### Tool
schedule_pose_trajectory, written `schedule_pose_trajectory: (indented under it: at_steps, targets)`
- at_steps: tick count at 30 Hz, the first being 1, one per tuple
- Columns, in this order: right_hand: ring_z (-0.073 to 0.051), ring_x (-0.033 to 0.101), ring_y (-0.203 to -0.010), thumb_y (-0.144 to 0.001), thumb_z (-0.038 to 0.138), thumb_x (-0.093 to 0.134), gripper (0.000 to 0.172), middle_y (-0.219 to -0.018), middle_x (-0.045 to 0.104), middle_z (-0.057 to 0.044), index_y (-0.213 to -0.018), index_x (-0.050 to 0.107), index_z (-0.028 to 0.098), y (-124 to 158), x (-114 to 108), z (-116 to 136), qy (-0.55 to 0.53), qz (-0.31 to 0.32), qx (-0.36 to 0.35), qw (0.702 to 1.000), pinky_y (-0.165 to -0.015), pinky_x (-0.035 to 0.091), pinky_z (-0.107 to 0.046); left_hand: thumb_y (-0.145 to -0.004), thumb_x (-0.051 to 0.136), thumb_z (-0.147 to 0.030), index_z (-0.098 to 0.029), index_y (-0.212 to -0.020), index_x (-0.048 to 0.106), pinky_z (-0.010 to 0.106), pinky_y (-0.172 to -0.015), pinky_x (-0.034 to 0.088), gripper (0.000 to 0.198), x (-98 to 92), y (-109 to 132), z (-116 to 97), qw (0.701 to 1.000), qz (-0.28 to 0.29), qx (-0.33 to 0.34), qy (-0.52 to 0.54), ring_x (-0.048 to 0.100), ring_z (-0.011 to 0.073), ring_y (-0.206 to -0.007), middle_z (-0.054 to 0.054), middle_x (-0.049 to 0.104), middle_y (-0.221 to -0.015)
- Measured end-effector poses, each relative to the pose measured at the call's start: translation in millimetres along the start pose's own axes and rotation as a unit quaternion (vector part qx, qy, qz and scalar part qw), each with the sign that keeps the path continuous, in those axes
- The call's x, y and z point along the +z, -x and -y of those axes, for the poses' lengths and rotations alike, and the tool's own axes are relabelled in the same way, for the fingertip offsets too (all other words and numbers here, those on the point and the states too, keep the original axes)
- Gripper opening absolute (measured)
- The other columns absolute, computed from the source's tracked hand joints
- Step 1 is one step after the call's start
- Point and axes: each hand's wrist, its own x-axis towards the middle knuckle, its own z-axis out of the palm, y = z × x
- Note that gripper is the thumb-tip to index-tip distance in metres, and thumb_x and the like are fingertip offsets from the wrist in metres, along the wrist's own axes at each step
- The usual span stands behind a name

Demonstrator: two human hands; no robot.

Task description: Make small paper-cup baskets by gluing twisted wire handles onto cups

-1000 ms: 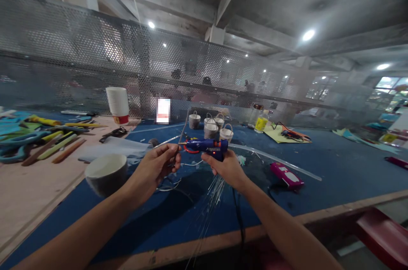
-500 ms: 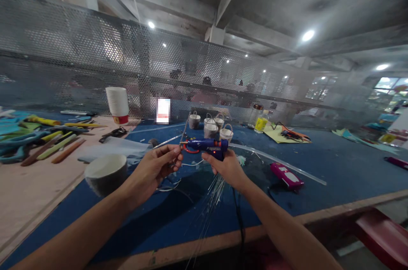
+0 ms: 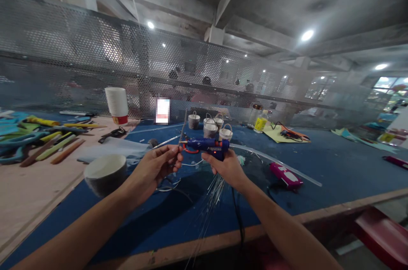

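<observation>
My left hand (image 3: 161, 163) pinches a thin brown-grey cord (image 3: 184, 125) between thumb and fingertips, its free end standing up above them. In my right hand (image 3: 232, 168) is a blue hot glue gun (image 3: 207, 144), its small red light lit. The nozzle points left at the cord, close to my left fingertips; whether it touches cannot be made out. A long clear glue stick (image 3: 280, 161) extends from the gun's back end. Fine glue strands (image 3: 214, 191) hang below my right hand. Behind the gun stand several small grey buckets with cord handles (image 3: 210, 130).
A larger grey cup (image 3: 106, 174) stands beside my left forearm. Scissors (image 3: 14, 147) and clay-coloured tools lie left, near stacked paper cups (image 3: 117, 106). At right are a magenta box-like device (image 3: 286, 175) and a yellow-labelled bottle (image 3: 261, 121). The gun's cable (image 3: 237, 215) drops over the table edge.
The cord's upper end has swung slightly and stands more upright. Both hands keep almost the same place, and the glue gun has barely shifted.
</observation>
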Motion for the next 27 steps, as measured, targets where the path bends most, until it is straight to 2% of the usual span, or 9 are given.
schedule_pose_trajectory:
  at_steps: [10, 17, 27]
  targets:
    - [-0.009, 0.045, -0.043, -0.082, 0.051, 0.067, 0.033, -0.047, 0.049, 0.005, -0.081, 0.07, 0.018, -0.7, -0.7, 0.6, 0.017, 0.003, 0.012, 1.0, -0.045, 0.039, -0.023, -0.08, 0.075, -0.03, -0.017, -0.084, 0.069, 0.015, -0.056, 0.047, 0.015, 1.9, 3.1, -2.2, 1.0, -0.008, 0.01, -0.015, 0.058, 0.0066, -0.06, -0.001, 0.067, -0.074]
    - [-0.009, 0.045, -0.043, -0.083, 0.051, 0.066, 0.034, -0.047, 0.049, 0.005, -0.077, 0.068, 0.018, 0.8, 0.5, -0.4, 0.022, -0.001, 0.003, 1.0, -0.046, 0.04, -0.023, -0.075, 0.08, -0.029, -0.015, -0.081, 0.069, 0.015, -0.056, 0.048, 0.02, 4.8, 3.8, -4.9, 0.998, -0.054, 0.015, -0.028, 0.058, 0.0074, -0.061, 0.001, 0.068, -0.075]
    - [-0.009, 0.046, -0.043, -0.08, 0.052, 0.069, 0.035, -0.047, 0.049, 0.005, -0.081, 0.069, 0.017, -1.2, 1.9, -5.5, 0.015, 0.004, 0.017, 1.0, -0.045, 0.039, -0.024, -0.078, 0.077, -0.028, -0.015, -0.081, 0.069, 0.015, -0.056, 0.049, 0.016, 3.0, 2.6, -3.3, 1.0, -0.023, 0.012, -0.011, 0.058, 0.0071, -0.06, 0.001, 0.068, -0.076]
